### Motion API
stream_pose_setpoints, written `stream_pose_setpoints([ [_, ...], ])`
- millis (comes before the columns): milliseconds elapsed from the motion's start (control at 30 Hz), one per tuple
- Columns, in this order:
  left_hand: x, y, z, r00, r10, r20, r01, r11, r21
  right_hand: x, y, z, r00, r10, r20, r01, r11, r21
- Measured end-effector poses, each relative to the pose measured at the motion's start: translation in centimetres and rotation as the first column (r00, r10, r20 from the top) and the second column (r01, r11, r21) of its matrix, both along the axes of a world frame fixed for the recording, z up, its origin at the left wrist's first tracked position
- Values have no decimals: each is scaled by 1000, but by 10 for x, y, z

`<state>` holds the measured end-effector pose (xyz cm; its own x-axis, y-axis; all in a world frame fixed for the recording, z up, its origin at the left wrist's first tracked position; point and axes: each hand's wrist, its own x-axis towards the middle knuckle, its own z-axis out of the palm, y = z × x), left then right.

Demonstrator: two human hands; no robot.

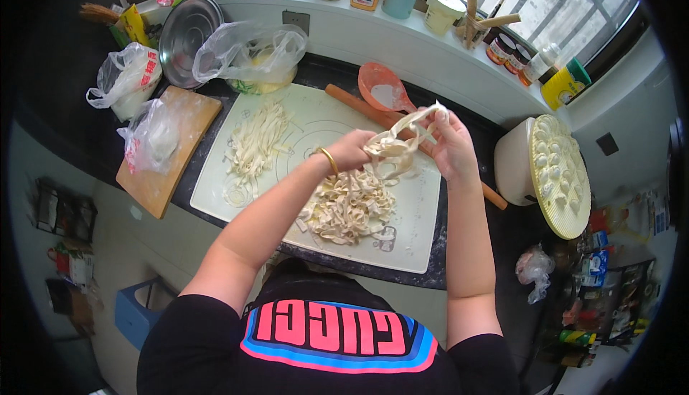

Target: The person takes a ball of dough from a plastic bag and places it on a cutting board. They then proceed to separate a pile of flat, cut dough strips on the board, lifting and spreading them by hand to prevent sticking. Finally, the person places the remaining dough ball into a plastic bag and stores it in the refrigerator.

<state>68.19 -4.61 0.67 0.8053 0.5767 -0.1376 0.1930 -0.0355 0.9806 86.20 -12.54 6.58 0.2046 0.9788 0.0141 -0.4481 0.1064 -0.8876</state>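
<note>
My left hand [352,150], below a gold bangle [328,160], grips a loose bunch of floured dough noodles [395,142] above the pale silicone kneading mat [414,228]. The fingers of my right hand [449,139] pinch strands at the upper end of the same bunch. Beneath them a tangled heap of cut noodles [352,209] covers the mat's near middle. Farther left, a straighter pile of noodles [258,139] lies flat on the mat. A wooden rolling pin [355,101] runs behind my hands, partly hidden by them.
An orange scoop [379,85] holding flour rests by the rolling pin. At left lies a wooden board [188,120] bearing a plastic bag [156,139]. A bag-covered bowl [264,74] stands behind the mat. On the right, a yellow tray of dumplings [578,195] tops a white container [511,163].
</note>
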Motion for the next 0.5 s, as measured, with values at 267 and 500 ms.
stream_pose_setpoints([
  [267,-21,15,43,983,130,-127,12,652,758,-7,-14,-95,669,95,737,84,976,-201],
  [500,-25,25,75,967,31,-254,176,640,748,-98,36,-85,934,165,316,-212,970,122],
])
